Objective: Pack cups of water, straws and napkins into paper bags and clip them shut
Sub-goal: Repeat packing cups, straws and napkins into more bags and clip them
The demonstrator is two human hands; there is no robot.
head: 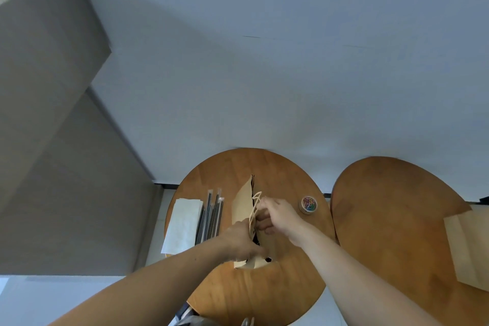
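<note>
1. A round wooden bench (pixel 277 288) stands against a pale wall (pixel 264 61), and a tan paper bag (pixel 242 206) stands upright near its middle.
2. The bag's mouth is pulled nearly flat, so only a thin dark slit shows along the top. Its pale twine handles (pixel 254 206) loop up between the two hands.
3. The left hand (pixel 239 239) comes in from the near side. Its grip is closed, with the fingers curled over the near end of the bag's top edge, just below the handles.
4. The right hand (pixel 277 216) meets it from the other side. Its fingers are bent inward, and the thumb and forefinger pinch the bag's top right at the handle loops. I cannot tell whether anything small is held between the fingertips.
5. Just left of the bag, a row of dark straws (pixel 211 217) in clear wrappers lies flat on the bench.
6. Beside the straws, at the bench's left rim, is a stack of white napkins (pixel 182 222).
7. To the right of the hands, apart from the bag, sits a small round tub of coloured paper clips (pixel 308 204).
8. A second round bench (pixel 391 219) stands close on the right, and another paper bag (pixel 468 246) lies flat at its far right side.
</note>
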